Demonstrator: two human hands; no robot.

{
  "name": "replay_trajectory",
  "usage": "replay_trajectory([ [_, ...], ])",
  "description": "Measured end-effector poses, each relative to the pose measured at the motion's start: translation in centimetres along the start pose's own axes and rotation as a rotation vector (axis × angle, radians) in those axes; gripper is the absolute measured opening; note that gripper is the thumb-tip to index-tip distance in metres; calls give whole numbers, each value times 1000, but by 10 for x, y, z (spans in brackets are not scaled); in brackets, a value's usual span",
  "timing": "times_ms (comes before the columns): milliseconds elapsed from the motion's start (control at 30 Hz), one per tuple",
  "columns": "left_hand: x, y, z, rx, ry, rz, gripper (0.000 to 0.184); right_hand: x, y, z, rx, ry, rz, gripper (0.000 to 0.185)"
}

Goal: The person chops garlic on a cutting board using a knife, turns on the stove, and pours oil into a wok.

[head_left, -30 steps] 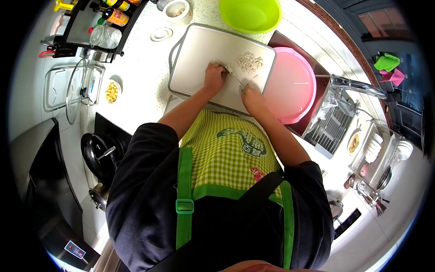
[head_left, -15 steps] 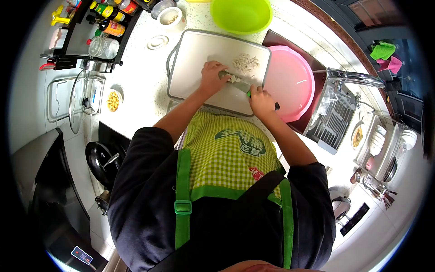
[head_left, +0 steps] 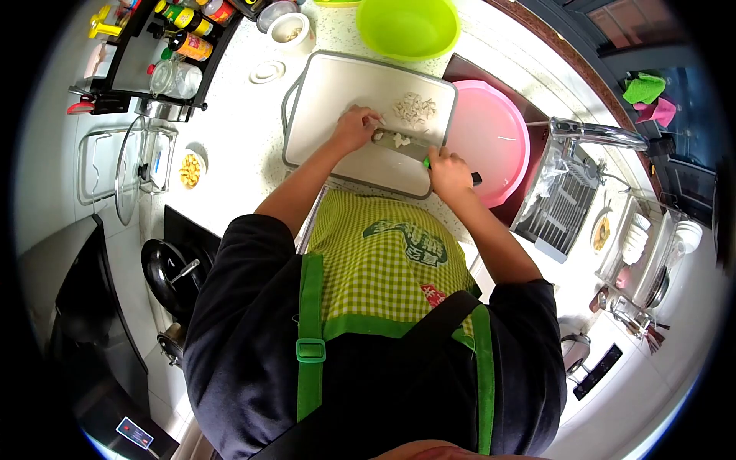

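My right hand [head_left: 451,170] is closed around the dark handle of a kitchen knife [head_left: 414,149] with a broad blade. The blade lies low over the cutting board [head_left: 337,84], pointing left, with a few pale chopped pieces [head_left: 401,140] on its upper face. My left hand [head_left: 356,129] is just left of the blade's tip, its fingers apart and slightly bent. Whether a small piece touches those fingertips is too small to tell. Beyond the blade sits a loose heap of chopped white pieces [head_left: 415,110], perhaps garlic.
A pink basin [head_left: 491,138] stands right of the board, by the sink faucet [head_left: 598,132]. A green bowl [head_left: 408,29] is behind the board. On the left are a white container [head_left: 291,34], its lid [head_left: 267,72], and a small bowl of yellowish pieces [head_left: 191,169].
My left hand has drawn back slightly left, off the blade's tip. The knife and my right hand have shifted a little right and toward me.
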State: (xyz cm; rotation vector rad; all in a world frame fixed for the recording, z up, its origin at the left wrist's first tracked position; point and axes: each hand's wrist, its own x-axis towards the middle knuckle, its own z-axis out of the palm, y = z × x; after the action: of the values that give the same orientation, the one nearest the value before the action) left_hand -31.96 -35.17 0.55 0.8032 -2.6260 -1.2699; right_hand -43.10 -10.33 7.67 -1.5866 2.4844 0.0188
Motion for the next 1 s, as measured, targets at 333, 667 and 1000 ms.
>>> replay_trajectory([
  [333, -17, -24, -6, 55, 257, 40, 13, -9, 2, -15, 669, -65, 216, 29],
  [667, -39, -12, 5, 190, 319, 75, 12, 16, -23, 15, 614, -142, 211, 30],
  [1000, -31, -1, 21, 152, 355, 83, 7, 10, -33, 7, 548, -34, 216, 28],
])
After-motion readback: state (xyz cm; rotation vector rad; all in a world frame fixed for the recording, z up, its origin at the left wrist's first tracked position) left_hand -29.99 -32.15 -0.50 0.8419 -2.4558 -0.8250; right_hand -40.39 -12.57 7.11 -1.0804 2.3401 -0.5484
